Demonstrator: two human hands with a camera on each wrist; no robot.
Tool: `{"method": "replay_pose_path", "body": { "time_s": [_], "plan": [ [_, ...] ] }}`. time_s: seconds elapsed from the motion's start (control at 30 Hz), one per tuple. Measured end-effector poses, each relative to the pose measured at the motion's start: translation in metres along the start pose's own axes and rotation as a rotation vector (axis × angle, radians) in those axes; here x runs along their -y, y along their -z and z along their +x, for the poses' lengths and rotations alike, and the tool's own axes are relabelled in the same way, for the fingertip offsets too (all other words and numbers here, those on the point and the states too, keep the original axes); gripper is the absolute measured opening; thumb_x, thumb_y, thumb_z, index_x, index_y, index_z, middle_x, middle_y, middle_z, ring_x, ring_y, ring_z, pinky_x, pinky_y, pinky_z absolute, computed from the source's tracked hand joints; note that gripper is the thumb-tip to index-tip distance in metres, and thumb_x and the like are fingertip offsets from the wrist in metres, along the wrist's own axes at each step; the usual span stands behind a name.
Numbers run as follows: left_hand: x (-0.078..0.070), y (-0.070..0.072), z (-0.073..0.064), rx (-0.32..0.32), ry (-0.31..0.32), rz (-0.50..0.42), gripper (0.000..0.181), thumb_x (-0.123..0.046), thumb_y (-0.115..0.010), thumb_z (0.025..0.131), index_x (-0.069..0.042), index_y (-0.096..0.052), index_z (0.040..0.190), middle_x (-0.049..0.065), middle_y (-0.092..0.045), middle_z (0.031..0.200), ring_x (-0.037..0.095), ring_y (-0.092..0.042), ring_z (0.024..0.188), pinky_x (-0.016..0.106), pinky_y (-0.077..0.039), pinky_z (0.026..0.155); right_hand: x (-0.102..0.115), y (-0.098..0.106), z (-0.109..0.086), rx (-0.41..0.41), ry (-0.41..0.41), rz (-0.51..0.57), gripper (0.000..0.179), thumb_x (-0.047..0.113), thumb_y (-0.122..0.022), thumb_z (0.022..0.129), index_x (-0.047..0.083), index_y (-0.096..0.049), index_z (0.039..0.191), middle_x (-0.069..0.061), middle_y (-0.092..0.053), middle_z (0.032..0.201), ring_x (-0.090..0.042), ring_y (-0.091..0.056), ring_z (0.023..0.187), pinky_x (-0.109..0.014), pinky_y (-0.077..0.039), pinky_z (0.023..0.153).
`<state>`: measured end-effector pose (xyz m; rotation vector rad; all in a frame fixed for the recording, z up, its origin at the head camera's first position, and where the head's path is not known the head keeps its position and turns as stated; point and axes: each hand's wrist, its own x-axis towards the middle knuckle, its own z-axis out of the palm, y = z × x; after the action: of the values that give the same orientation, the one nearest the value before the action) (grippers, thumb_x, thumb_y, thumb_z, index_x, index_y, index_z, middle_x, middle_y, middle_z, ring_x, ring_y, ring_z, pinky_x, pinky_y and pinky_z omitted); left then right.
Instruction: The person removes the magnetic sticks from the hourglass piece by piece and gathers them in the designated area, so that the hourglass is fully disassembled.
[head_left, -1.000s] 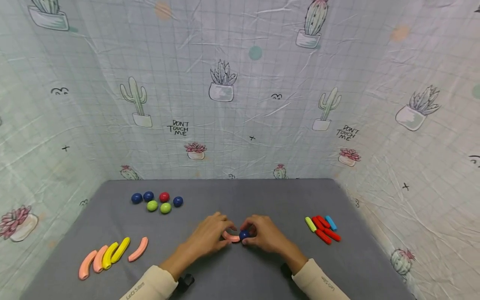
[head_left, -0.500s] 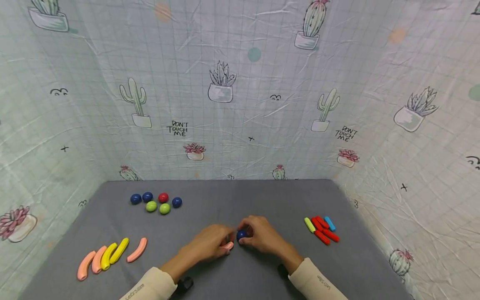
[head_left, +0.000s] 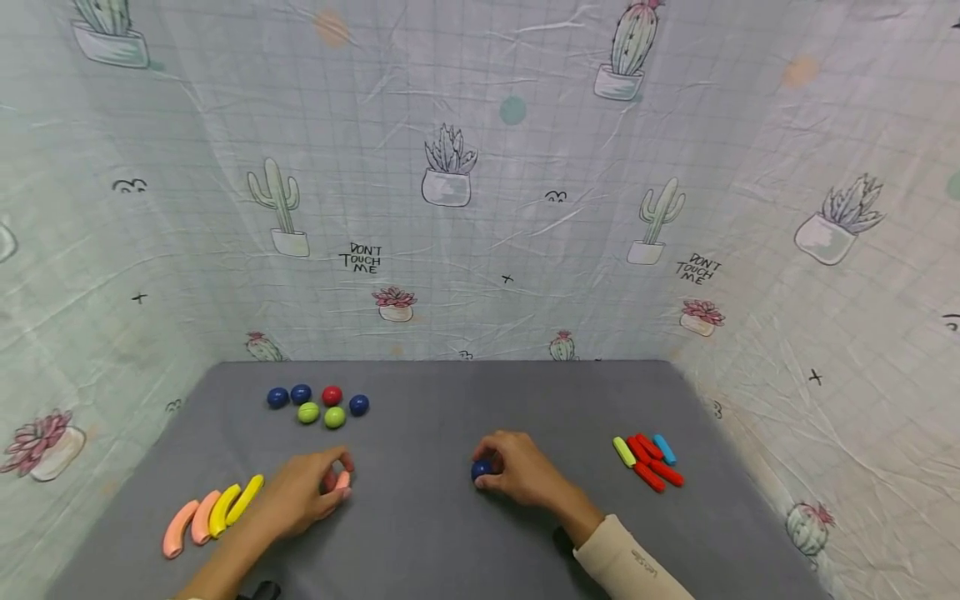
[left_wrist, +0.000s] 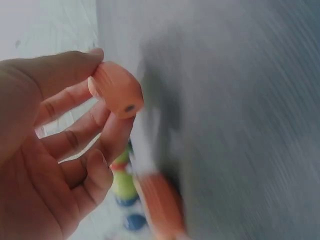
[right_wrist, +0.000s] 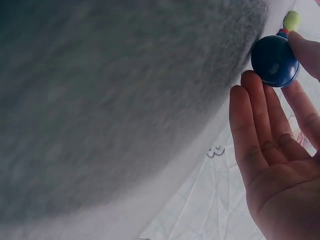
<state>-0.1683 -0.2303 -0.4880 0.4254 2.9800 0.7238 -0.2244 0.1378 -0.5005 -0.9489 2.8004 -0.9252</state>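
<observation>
In the head view my left hand (head_left: pixel 300 493) is at the left middle of the table, pinching a curved pink piece (head_left: pixel 342 480). The left wrist view shows that pink piece (left_wrist: pixel 117 90) between thumb and fingertips, with a small dark hole in its end. A second pink piece (left_wrist: pixel 159 205) lies on the table beyond it; the hand hides it in the head view. My right hand (head_left: pixel 521 471), near the table's middle, holds a dark blue ball (head_left: pixel 481 471) by thumb and fingers. Up close, the blue ball (right_wrist: pixel 275 61) looks smooth and glossy.
Two pink pieces (head_left: pixel 180 527) and two yellow curved pieces (head_left: pixel 222 510) lie at the left. Blue, red (head_left: pixel 332 396) and green balls (head_left: pixel 334 417) sit at the back left. Short red, blue and yellow sticks (head_left: pixel 648 477) lie at the right. A patterned cloth (head_left: pixel 480 275) surrounds the grey table.
My left hand has carried the pink piece away from the blue ball, to the left, near the curved pieces. The right hand has stayed nearly still with the ball.
</observation>
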Motion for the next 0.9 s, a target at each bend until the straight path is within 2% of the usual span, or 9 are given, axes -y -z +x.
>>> {"method": "replay_pose_path", "body": {
  "time_s": [0.13,0.3,0.4,0.67,0.9],
  "plan": [
    [0.018,0.006,-0.012,-0.026,0.097,0.049,0.030,-0.028,-0.087,0.089,-0.020,-0.066,0.109,-0.012,-0.058,0.073,0.007,-0.049,0.063,0.027,-0.041,0.060,0.003,-0.002,0.003,0.011,0.022,-0.021,0.025,0.020,-0.091,0.085,0.013,-0.078,0.105,-0.001,-0.072,0.097,-0.009,-0.067,0.081,-0.022,-0.054,0.072],
    [0.033,0.008,-0.022,-0.097,0.116,0.087,0.037,-0.032,-0.092,0.083,-0.019,-0.062,0.101,-0.013,-0.061,0.071,0.007,-0.051,0.063,0.029,-0.041,0.059,0.008,-0.007,0.012,0.024,0.012,-0.012,0.025,0.021,-0.091,0.086,0.015,-0.078,0.106,0.000,-0.072,0.099,-0.006,-0.067,0.082,-0.022,-0.054,0.073],
    [0.040,0.009,-0.027,-0.130,0.125,0.095,0.035,-0.031,-0.091,0.084,-0.020,-0.059,0.091,-0.014,-0.061,0.068,0.007,-0.051,0.061,0.028,-0.039,0.058,0.014,-0.012,0.022,0.034,-0.002,-0.002,0.025,0.023,-0.090,0.088,0.017,-0.078,0.109,0.002,-0.073,0.101,-0.006,-0.068,0.084,-0.022,-0.055,0.074],
    [0.049,0.015,-0.035,-0.125,0.159,0.129,0.045,-0.035,-0.096,0.076,-0.021,-0.054,0.082,-0.007,-0.050,0.067,0.012,-0.046,0.062,0.028,-0.034,0.058,0.037,-0.030,0.067,-0.001,-0.028,0.082,0.023,0.023,-0.088,0.089,0.019,-0.078,0.109,0.004,-0.076,0.102,-0.002,-0.068,0.084,-0.022,-0.055,0.073],
    [0.051,0.020,-0.040,-0.127,0.187,0.132,0.044,-0.031,-0.095,0.078,-0.020,-0.053,0.081,-0.005,-0.050,0.070,0.014,-0.047,0.064,0.031,-0.035,0.057,0.051,-0.050,0.111,-0.043,-0.075,0.170,0.023,0.021,-0.089,0.088,0.016,-0.081,0.109,0.001,-0.080,0.106,0.001,-0.065,0.078,-0.022,-0.054,0.072]
  ]
}}
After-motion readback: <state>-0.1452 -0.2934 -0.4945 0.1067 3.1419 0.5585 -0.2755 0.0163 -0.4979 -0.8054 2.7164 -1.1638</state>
